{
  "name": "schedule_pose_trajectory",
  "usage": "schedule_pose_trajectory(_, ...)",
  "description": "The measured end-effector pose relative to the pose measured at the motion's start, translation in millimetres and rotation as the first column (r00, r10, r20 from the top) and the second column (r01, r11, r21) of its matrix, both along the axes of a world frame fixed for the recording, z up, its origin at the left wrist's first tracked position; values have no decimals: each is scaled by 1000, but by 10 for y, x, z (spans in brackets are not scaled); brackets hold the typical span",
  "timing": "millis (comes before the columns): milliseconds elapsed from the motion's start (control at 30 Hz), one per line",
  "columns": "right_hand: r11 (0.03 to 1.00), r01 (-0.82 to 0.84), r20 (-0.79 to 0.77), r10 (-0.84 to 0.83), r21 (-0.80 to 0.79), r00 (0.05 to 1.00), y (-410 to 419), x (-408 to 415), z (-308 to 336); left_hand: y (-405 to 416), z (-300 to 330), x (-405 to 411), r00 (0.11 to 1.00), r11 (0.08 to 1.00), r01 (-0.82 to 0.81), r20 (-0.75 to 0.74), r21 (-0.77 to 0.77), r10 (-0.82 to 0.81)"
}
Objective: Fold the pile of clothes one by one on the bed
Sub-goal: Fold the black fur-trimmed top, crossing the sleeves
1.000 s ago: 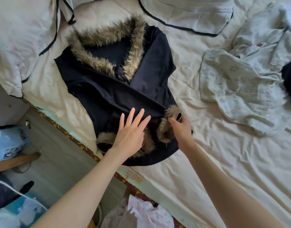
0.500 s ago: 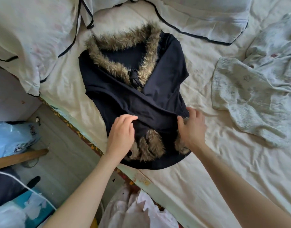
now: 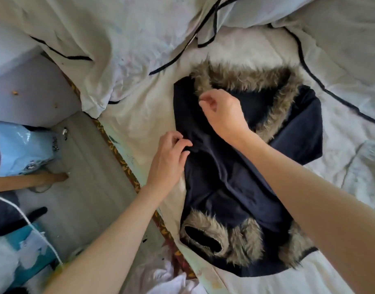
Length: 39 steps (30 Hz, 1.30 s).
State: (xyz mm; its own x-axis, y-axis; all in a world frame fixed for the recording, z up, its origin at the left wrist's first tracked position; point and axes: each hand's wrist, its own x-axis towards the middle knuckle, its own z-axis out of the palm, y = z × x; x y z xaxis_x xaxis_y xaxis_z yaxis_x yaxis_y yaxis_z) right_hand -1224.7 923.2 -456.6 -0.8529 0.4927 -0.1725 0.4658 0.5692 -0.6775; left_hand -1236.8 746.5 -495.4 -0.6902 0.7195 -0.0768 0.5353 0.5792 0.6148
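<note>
I see the dark navy coat (image 3: pixel 229 183) w/ fur collar (image 3: pixel 246 81) lying on the bed sheet (image 3: pixel 144 111) near the bed's left edge, sleeves folded across the front, fur cuffs (image 3: pixel 235 238) at the near end. My left hand (image 3: pixel 167 160) pinches the coat's left side edge, fingers curled on fabric. Right hand (image 3: pixel 222 113) is up by the collar, fingertips curled at the fur's inner edge; looks like a pinch on the fur. White quilt w/ black piping (image 3: pixel 118 39) bunched beyond. Floor (image 3: pixel 93 177) to the left, blue bag (image 3: pixel 23 149) on it.
</note>
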Motion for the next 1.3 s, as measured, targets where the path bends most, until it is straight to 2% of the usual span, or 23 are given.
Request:
schedule_pose_trajectory(67,997,-61,31,62,-41,998,-11,-327,-68,-38,-51,-15,999,998,-38,-4,43,38)
schedule_pose_trajectory(200,983,-182,355,163,22,920,22,-747,-243,-123,-101,-32,994,985,-108,14,133,107)
schedule_pose_trajectory(267,987,-159,457,138,7,879,38,-893,-292,-147,-108,-30,991,981,-133,19,144,131)
schedule_pose_trajectory(467,957,120,385,-9,-264,923,175,-1153,-339,-276,-166,-25,978,964,-209,19,165,209)
schedule_pose_trajectory(533,959,112,350,-15,-259,937,150,-1180,-355,-272,-182,-59,974,962,-227,55,150,221)
schedule_pose_trajectory(600,969,65,330,17,-236,944,102,-1180,-379,-234,-163,-95,961,958,-253,154,138,232)
schedule_pose_trajectory(633,973,45,324,31,-225,945,78,-1166,-380,-220,-145,-112,932,945,-299,254,132,260)
schedule_pose_trajectory(667,976,35,315,36,-215,948,63,-1139,-374,-212,-120,-121,865,919,-378,395,110,309)
schedule_pose_trajectory(733,979,29,270,27,-200,962,51,-1047,-317,-197,-69,-126,626,831,-555,676,37,388)
schedule_pose_trajectory(767,980,30,235,17,-195,972,48,-958,-256,-187,-60,-121,509,787,-617,761,-2,401)
schedule_pose_trajectory(800,980,32,190,6,-194,982,46,-847,-188,-173,-54,-125,432,759,-650,801,-42,414)
schedule_pose_trajectory(833,981,37,144,-9,-193,990,34,-717,-129,-156,-61,-138,393,748,-659,814,-75,427)
schedule_pose_trajectory(967,986,121,71,-114,-112,991,-20,141,24,-65,-55,-179,450,741,-661,729,-116,516)
schedule_pose_trajectory(1100,983,176,236,-181,43,955,-27,1170,-7,-61,-40,-223,420,689,-715,714,-120,560)
schedule_pose_trajectory(1200,971,175,392,-226,163,892,13,1805,-67,-68,-4,-108,335,647,-755,782,-110,525)
schedule_pose_trajectory(1300,956,199,515,-285,216,808,-14,2219,-130,-137,3,222,320,698,-695,796,-172,514)
